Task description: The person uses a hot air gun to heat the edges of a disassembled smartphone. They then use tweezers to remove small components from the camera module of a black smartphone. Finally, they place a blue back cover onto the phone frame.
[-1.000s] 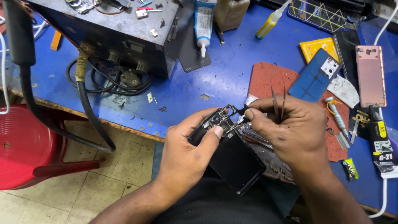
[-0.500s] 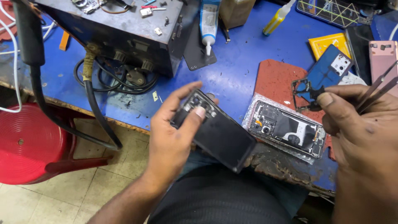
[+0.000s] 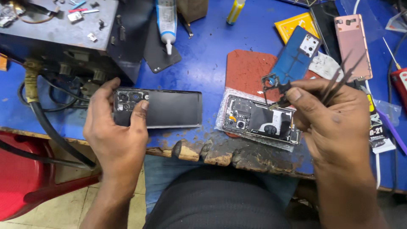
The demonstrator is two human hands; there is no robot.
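Note:
My left hand [image 3: 114, 131] grips a black phone frame [image 3: 169, 109] by its camera end and holds it flat at the bench's front edge. My right hand [image 3: 333, 123] pinches a small black bracket part [image 3: 271, 85] between thumb and forefinger, with metal tweezers [image 3: 341, 78] tucked across the same fingers. Just below that hand lies an opened phone body [image 3: 258, 121] with its boards showing, on clear plastic over a red mat [image 3: 246, 68].
A blue phone back cover [image 3: 292, 57] leans on the mat. A pink phone [image 3: 352, 44], a yellow box [image 3: 294, 23], a glue tube [image 3: 166, 21] and a grey metal box [image 3: 55, 38] with cables sit on the blue bench [image 3: 203, 63]. A red stool [image 3: 25, 178] stands at lower left.
Both hands held one phone together a second ago. The left hand has carried the black frame leftward, and the right hand has lifted the bracket away to the right above the opened phone body.

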